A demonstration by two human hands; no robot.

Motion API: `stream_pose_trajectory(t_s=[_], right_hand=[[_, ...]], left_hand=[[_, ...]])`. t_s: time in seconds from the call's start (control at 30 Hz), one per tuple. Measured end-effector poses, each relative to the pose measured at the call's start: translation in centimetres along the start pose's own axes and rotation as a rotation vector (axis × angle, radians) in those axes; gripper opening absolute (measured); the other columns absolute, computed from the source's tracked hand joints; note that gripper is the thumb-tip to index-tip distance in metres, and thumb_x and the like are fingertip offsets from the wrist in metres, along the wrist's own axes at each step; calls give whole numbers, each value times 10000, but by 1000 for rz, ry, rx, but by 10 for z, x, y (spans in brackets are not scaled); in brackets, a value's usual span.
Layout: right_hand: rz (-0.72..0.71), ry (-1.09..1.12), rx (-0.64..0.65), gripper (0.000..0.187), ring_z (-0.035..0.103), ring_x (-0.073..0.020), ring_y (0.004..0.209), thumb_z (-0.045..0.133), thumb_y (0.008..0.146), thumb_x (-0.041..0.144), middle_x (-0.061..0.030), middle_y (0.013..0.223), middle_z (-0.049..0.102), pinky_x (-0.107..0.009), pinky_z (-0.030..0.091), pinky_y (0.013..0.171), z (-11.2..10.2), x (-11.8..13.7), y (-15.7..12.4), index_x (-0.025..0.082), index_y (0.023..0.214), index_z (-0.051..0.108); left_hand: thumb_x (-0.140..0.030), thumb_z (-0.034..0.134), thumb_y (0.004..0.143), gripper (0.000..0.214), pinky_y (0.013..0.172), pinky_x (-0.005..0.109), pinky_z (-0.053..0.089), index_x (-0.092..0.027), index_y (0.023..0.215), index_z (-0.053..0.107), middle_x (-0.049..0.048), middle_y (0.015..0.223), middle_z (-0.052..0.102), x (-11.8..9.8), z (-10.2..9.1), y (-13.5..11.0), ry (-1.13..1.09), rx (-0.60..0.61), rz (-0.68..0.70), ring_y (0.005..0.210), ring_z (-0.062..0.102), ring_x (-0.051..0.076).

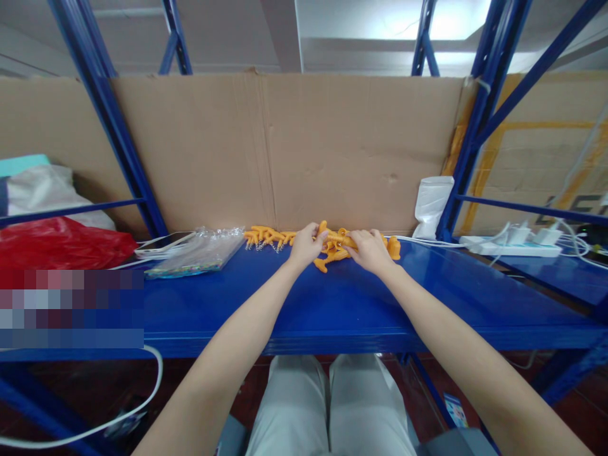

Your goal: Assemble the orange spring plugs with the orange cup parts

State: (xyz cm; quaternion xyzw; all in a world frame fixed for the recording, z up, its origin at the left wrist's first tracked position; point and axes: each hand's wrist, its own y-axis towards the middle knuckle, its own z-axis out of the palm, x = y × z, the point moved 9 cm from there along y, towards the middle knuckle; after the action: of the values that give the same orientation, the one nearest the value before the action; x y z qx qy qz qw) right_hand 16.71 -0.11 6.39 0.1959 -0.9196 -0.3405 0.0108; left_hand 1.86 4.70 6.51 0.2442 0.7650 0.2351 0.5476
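A heap of small orange plastic parts (332, 247) lies on the blue metal shelf (332, 304) against the cardboard back wall. My left hand (306, 246) is closed around one of the orange parts at the heap's left side. My right hand (369, 250) rests on the heap's right side, fingers curled over the orange parts. More orange parts with small metal springs (266, 237) sit in a row to the left of my hands.
A clear plastic bag (199, 252) and a phone (164, 242) lie left of the heap. A red bag (57, 244) sits far left. A white pouch (431, 197) leans on a blue upright, with a power strip (510, 244) and cables right.
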Motion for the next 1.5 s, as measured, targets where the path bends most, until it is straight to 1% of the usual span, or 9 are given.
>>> stream_pose_trajectory(t_s=[0.23, 0.37, 0.5, 0.63, 0.83, 0.97, 1.1, 1.3, 1.5], right_hand=[[-1, 17, -20, 249, 653, -293, 1004, 493, 950, 290, -157, 1051, 739, -375, 338, 867, 2, -2, 0, 162, 1144, 581], [8, 69, -2, 219, 665, -283, 1000, 501, 928, 275, -161, 1085, 738, -369, 356, 890, 6, -5, 0, 172, 1116, 545], [30, 118, 32, 254, 674, -282, 1005, 488, 927, 277, -168, 1115, 738, -381, 368, 921, 9, -6, -1, 162, 1150, 531], [8, 156, 35, 324, 678, -288, 1031, 479, 941, 302, -173, 1164, 728, -402, 378, 946, 8, -1, -2, 150, 1220, 537], [5, 170, 50, 370, 653, -302, 1122, 417, 963, 295, -181, 1226, 709, -424, 382, 958, 6, 1, -3, 144, 1276, 543], [-1, 170, 44, 365, 624, -298, 1180, 416, 961, 285, -183, 1266, 690, -416, 378, 962, 7, 1, -3, 142, 1274, 540], [-3, 158, 32, 339, 623, -297, 1169, 450, 942, 258, -184, 1249, 692, -408, 369, 953, 7, 0, -2, 147, 1247, 549], [45, 86, 54, 287, 621, -301, 1118, 495, 891, 206, -166, 1188, 706, -393, 358, 908, 8, -6, -2, 167, 1163, 579], [110, 16, 31, 246, 606, -299, 1064, 539, 879, 240, -150, 1110, 698, -386, 384, 850, 5, -18, -2, 183, 1104, 618]], left_hand=[[-315, 641, 855, 146, 557, 251, 564, -185, 826, 583, -7, 708, 690, 1, 2, 0, -57, 21, -12, 597, 660, 135], [-316, 650, 854, 151, 571, 266, 574, -180, 828, 589, 0, 717, 694, 1, 3, 0, -80, 23, -1, 619, 668, 142], [-317, 645, 855, 149, 575, 267, 573, -181, 833, 588, 11, 741, 701, 2, 2, 1, -67, 16, -2, 671, 685, 158], [-334, 640, 858, 158, 582, 264, 562, -181, 851, 602, 33, 790, 717, 2, -1, 2, -7, -2, 16, 700, 695, 170], [-412, 645, 874, 225, 661, 271, 554, -189, 854, 624, 44, 784, 720, -1, -9, 3, 77, -57, 81, 742, 694, 176], [-373, 639, 885, 181, 670, 277, 539, -195, 855, 621, 47, 818, 722, -2, -10, 3, 134, -77, 70, 755, 693, 186], [-334, 618, 896, 133, 649, 266, 506, -204, 875, 614, 37, 812, 712, -5, -10, 0, 199, -77, 73, 715, 675, 177], [-311, 613, 896, 93, 658, 266, 449, -219, 879, 613, 15, 700, 664, -19, -15, -4, 366, -109, 143, 679, 640, 189], [-348, 581, 916, 133, 666, 270, 427, -220, 882, 597, 25, 702, 651, -20, -20, -4, 360, -116, 141, 709, 644, 205]])
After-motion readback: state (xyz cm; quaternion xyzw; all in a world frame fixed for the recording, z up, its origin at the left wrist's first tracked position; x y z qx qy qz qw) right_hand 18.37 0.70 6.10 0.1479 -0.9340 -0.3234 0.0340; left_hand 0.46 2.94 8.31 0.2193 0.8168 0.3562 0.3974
